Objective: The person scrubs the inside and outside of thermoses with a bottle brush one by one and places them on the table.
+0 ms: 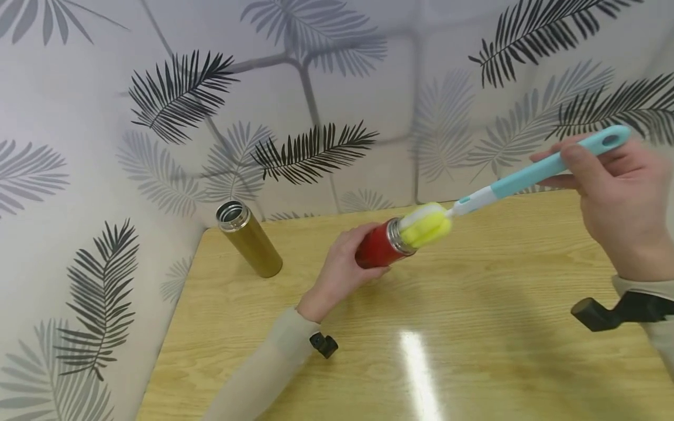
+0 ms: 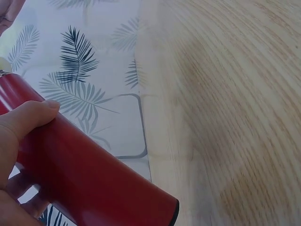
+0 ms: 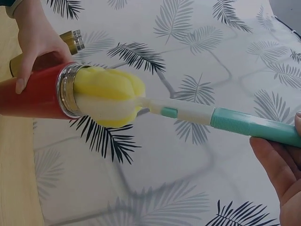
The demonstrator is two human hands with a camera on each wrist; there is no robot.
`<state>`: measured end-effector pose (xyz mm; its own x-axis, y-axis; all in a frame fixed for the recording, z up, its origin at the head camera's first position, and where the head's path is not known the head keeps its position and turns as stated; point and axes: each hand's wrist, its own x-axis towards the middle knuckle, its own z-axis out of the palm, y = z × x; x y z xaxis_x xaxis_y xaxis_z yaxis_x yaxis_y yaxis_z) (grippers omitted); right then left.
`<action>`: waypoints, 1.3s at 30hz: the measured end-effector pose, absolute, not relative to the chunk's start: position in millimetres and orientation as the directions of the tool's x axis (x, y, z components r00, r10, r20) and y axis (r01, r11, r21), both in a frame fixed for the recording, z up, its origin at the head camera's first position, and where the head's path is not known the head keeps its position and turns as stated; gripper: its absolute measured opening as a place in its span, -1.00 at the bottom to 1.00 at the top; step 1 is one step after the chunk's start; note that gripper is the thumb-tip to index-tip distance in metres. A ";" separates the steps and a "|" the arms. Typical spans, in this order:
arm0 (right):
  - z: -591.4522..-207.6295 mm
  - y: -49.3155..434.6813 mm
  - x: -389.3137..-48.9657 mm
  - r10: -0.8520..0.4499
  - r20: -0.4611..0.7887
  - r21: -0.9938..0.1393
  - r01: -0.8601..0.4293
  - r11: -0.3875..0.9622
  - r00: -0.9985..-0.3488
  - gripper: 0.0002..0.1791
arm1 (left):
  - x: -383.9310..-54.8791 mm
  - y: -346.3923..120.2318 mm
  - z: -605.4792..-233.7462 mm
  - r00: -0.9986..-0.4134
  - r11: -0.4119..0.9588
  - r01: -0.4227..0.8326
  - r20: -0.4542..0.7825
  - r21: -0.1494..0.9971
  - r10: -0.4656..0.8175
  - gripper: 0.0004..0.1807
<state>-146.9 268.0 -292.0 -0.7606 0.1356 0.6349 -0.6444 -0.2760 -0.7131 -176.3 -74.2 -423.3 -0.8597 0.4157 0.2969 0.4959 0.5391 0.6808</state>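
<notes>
My left hand (image 1: 344, 257) grips a red vacuum flask (image 1: 376, 248) round its body, tilted with its open steel mouth toward the right. In the left wrist view the red flask (image 2: 99, 174) shows its smooth side and dark base rim. My right hand (image 1: 623, 199) holds the turquoise handle of a bottle brush (image 1: 532, 174). The brush's yellow and white sponge head (image 3: 108, 96) sits at the flask's mouth, its tip inside the steel neck and most of it outside. Thumb and fingers of the right hand pinch the handle near its far end.
A gold flask (image 1: 253, 242) without a lid stands upright on the wooden table (image 1: 474, 327), left of the left hand. Behind the table rises a wall (image 1: 368, 99) covered in a leaf pattern. Another such wall surface lies along the left edge.
</notes>
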 end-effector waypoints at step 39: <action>-295.4 286.6 -156.2 0.128 0.592 -0.712 -0.591 -0.379 -0.796 -0.69 | -177.5 -79.8 -412.7 -0.904 0.539 0.406 0.235 0.738 0.358 -0.09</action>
